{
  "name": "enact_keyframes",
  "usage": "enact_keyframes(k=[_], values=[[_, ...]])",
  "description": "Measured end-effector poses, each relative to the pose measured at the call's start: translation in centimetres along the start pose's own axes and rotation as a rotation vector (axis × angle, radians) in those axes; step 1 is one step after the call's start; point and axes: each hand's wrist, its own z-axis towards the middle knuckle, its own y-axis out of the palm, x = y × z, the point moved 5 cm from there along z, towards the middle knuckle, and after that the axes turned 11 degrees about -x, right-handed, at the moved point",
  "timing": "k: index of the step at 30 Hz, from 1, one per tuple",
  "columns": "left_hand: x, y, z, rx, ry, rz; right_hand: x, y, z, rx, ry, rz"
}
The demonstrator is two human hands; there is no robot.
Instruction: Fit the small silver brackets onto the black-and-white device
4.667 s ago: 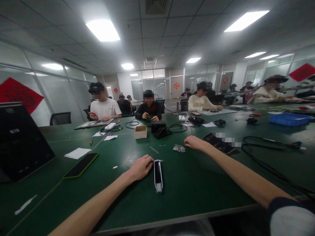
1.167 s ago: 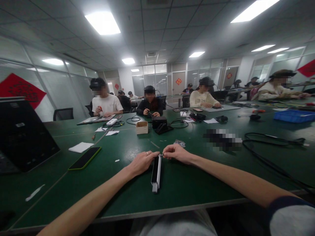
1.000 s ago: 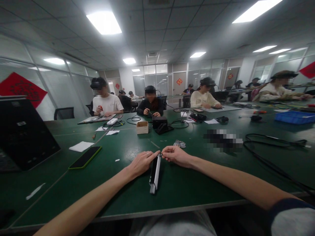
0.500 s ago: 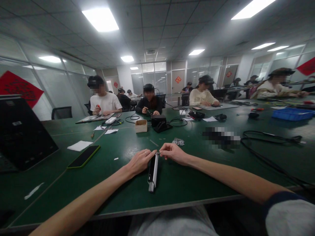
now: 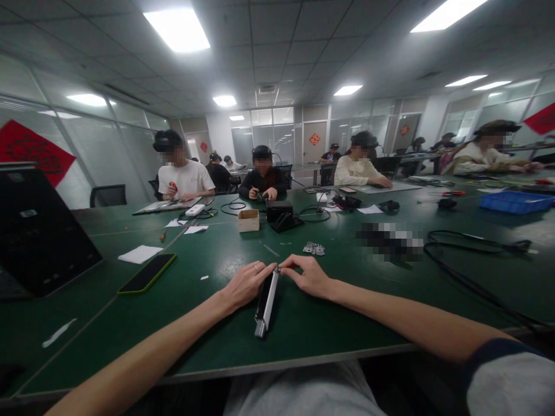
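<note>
A narrow black-and-white bar point(image 5: 269, 297) with a silver metal tip at its near end lies on the green table, pointing slightly away from me. My left hand point(image 5: 249, 283) is closed on its far end from the left, fingers bent over it. From the right, my right hand point(image 5: 309, 275) pinches at that same end, thumb and forefinger together. Something small and metallic shows between the fingertips there, too small to name. Just beyond my right hand sits a little pile of silver metal pieces point(image 5: 314, 248).
To the left lie a phone with a green edge point(image 5: 147, 274) and a folded white paper point(image 5: 140, 254). A black HP computer case point(image 5: 43, 237) stands far left. Ahead are a small cardboard box point(image 5: 248, 221) and a black device point(image 5: 280, 214). Black cables point(image 5: 459, 277) run along the right. Several people work opposite.
The bar's near end has swung a little to the left. My right hand's fingers have shifted slightly at the far end, its knuckles more raised. My left hand has hardly moved.
</note>
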Motion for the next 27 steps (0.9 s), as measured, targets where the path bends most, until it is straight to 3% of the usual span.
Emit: enact_keyframes(k=[4, 12, 17, 21, 27], values=[[0.2, 0.3, 0.6, -0.023, -0.123, -0.106, -0.3, -0.1, -0.2, 0.043, -0.127, -0.293], [0.2, 0.3, 1.1, -0.090, -0.240, -0.245, 1.7, 0.1, 0.5, -0.006, 0.219, -0.236], [0.4, 0.2, 1.1, -0.139, -0.200, -0.191, 1.8, 0.5, 0.6, -0.213, 0.197, -0.196], [0.3, 0.0, 1.2, -0.136, -0.176, -0.207, 1.9, 0.4, 0.6, -0.227, 0.177, -0.186], [-0.9, 0.4, 1.2, -0.075, -0.189, -0.282, 2.9, 0.3, 0.6, -0.304, 0.062, -0.379]])
